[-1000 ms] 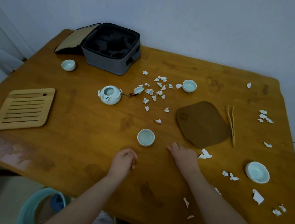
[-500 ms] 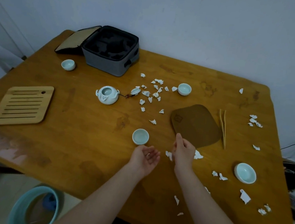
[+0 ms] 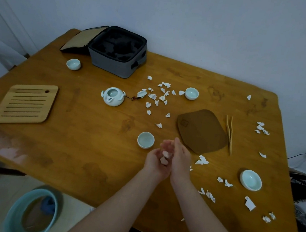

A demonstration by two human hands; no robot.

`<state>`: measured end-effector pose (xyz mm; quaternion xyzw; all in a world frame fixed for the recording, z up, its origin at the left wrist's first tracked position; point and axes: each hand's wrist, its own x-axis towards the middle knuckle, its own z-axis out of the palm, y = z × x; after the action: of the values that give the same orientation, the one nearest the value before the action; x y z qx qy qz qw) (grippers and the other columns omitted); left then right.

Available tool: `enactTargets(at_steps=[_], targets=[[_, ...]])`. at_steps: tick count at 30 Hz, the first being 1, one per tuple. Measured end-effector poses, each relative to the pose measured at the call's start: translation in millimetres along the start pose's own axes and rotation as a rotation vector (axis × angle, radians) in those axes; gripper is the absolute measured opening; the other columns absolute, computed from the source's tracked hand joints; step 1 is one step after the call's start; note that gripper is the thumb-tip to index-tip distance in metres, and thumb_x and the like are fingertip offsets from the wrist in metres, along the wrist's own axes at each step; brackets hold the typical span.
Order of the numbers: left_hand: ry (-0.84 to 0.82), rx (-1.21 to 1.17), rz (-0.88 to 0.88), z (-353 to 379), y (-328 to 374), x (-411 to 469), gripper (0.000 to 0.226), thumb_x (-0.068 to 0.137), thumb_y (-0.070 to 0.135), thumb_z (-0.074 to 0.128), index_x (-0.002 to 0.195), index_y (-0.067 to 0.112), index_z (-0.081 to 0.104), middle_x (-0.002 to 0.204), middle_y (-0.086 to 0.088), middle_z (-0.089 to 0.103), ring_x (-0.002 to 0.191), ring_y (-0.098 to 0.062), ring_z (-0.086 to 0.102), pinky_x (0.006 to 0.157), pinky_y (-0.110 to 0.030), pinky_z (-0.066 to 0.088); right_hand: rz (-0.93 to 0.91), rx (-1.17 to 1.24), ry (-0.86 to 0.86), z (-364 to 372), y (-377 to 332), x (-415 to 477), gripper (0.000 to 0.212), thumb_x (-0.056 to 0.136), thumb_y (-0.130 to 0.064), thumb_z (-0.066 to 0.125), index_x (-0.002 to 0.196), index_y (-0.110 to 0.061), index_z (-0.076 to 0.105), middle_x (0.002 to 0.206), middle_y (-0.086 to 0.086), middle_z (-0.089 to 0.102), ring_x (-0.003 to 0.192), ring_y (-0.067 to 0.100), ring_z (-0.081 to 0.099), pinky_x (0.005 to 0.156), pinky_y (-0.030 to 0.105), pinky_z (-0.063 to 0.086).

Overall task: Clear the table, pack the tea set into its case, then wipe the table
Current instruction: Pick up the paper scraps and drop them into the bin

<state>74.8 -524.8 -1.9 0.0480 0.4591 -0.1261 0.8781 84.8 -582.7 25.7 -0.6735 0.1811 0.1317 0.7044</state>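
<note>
- Several paper scraps (image 3: 164,158) lie in the cupped left hand (image 3: 154,160) near the mat (image 3: 200,131); the right hand (image 3: 181,159) is straight-fingered and touches it.
- Clearing step; next, probably, more scraps beside the mat.

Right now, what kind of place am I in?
Probably a room at home: a wooden table against a plain wall, with a teapot, its open carry case, and a teal bucket on the floor.

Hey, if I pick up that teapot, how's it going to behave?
The teapot looks like glazed ceramic, so probably slick and breakable. Its lid lies off beside it, seemingly tied on by a cord, so it would likely dangle and knock the pot.
</note>
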Motion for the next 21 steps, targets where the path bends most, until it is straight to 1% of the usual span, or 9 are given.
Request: enactTargets(at_steps=[3, 7, 9, 10, 12, 14, 17, 19, 21], targets=[[-0.029, -0.002, -0.002, 0.8, 4.0, -3.1, 0.036, 0.098, 0.022, 0.041, 0.12, 0.004, 0.062, 0.113, -0.017, 0.068, 0.112, -0.029, 0.063, 0.103, -0.036, 0.045, -0.033, -0.002, -0.02, 5.6, -0.7, -2.1, 0.039, 0.101, -0.031, 0.045, 0.086, -0.008, 0.072, 0.085, 0.004, 0.075, 0.086, 0.017, 0.071, 0.085, 0.037, 0.055], [-0.07, 0.024, 0.022, 0.3, 15.4, -2.3, 0.039, 0.098, 0.021, 0.041, 0.126, 0.004, 0.06, 0.125, -0.014, 0.064, 0.118, -0.027, 0.06, 0.107, -0.035, 0.041, -0.076, 0.005, -0.052, 12.9, -4.7, -3.6, 0.036, 0.102, -0.03, 0.043, 0.094, -0.009, 0.071, 0.084, 0.004, 0.076, 0.086, 0.015, 0.072, 0.081, 0.031, 0.053], [-0.073, 0.022, 0.042, 2.0, 22.7, -1.9, 0.037, 0.098, 0.021, 0.04, 0.124, 0.003, 0.061, 0.12, -0.014, 0.066, 0.116, -0.026, 0.061, 0.106, -0.035, 0.043, -0.086, 0.005, -0.066, 16.3, -7.0, -1.3, 0.035, 0.103, -0.03, 0.042, 0.098, -0.009, 0.07, 0.085, 0.003, 0.076, 0.087, 0.015, 0.071, 0.08, 0.027, 0.053], [-0.069, 0.029, 0.063, 3.1, 26.4, -2.4, 0.035, 0.099, 0.02, 0.04, 0.12, 0.003, 0.062, 0.112, -0.014, 0.068, 0.111, -0.025, 0.064, 0.103, -0.034, 0.046, -0.09, 0.019, -0.077, 18.0, -8.3, 0.4, 0.034, 0.103, -0.029, 0.042, 0.099, -0.008, 0.07, 0.086, 0.004, 0.076, 0.088, 0.017, 0.071, 0.079, 0.027, 0.054], [-0.06, 0.034, 0.101, 5.9, 33.4, -5.0, 0.03, 0.1, 0.018, 0.04, 0.111, 0.001, 0.063, 0.097, -0.014, 0.07, 0.096, -0.025, 0.067, 0.087, -0.034, 0.055, -0.104, 0.055, -0.09, 21.1, -11.5, 3.4, 0.033, 0.103, -0.026, 0.043, 0.1, -0.006, 0.069, 0.087, 0.007, 0.076, 0.087, 0.02, 0.072, 0.074, 0.024, 0.055], [-0.062, 0.038, 0.116, 9.0, 43.1, -6.1, 0.03, 0.101, 0.017, 0.04, 0.104, -0.001, 0.063, 0.089, -0.015, 0.071, 0.087, -0.024, 0.067, 0.075, -0.034, 0.058, -0.123, 0.07, -0.074, 24.7, -14.8, 8.2, 0.031, 0.102, -0.025, 0.044, 0.1, -0.006, 0.069, 0.086, 0.008, 0.075, 0.083, 0.02, 0.072, 0.069, 0.021, 0.055], [-0.046, 0.077, 0.133, 14.0, 60.9, -8.5, 0.031, 0.101, 0.017, 0.041, 0.102, -0.002, 0.065, 0.095, -0.015, 0.07, 0.09, -0.023, 0.066, 0.086, -0.033, 0.054, -0.149, 0.07, -0.024, 31.2, -20.0, 27.9, 0.027, 0.101, -0.023, 0.047, 0.1, -0.008, 0.069, 0.087, 0.008, 0.074, 0.08, 0.017, 0.071, 0.069, 0.022, 0.057], [-0.022, 0.095, 0.146, 17.0, 75.7, -7.4, 0.031, 0.1, 0.016, 0.041, 0.102, -0.002, 0.066, 0.102, -0.015, 0.067, 0.094, -0.023, 0.065, 0.088, -0.033, 0.053, -0.176, -0.011, 0.017, 34.7, -19.4, 51.7, 0.022, 0.1, -0.023, 0.05, 0.104, -0.012, 0.069, 0.092, 0.005, 0.073, 0.089, 0.017, 0.07, 0.079, 0.027, 0.057], [-0.008, 0.106, 0.164, 20.2, 91.3, -8.4, 0.03, 0.099, 0.016, 0.041, 0.103, -0.001, 0.067, 0.102, -0.015, 0.066, 0.096, -0.024, 0.064, 0.088, -0.033, 0.053, -0.238, -0.245, 0.011, 36.3, -13.3, 79.9, 0.019, 0.098, -0.024, 0.054, 0.112, -0.019, 0.066, 0.106, -0.002, 0.069, 0.105, 0.016, 0.064, 0.085, 0.026, 0.052]])
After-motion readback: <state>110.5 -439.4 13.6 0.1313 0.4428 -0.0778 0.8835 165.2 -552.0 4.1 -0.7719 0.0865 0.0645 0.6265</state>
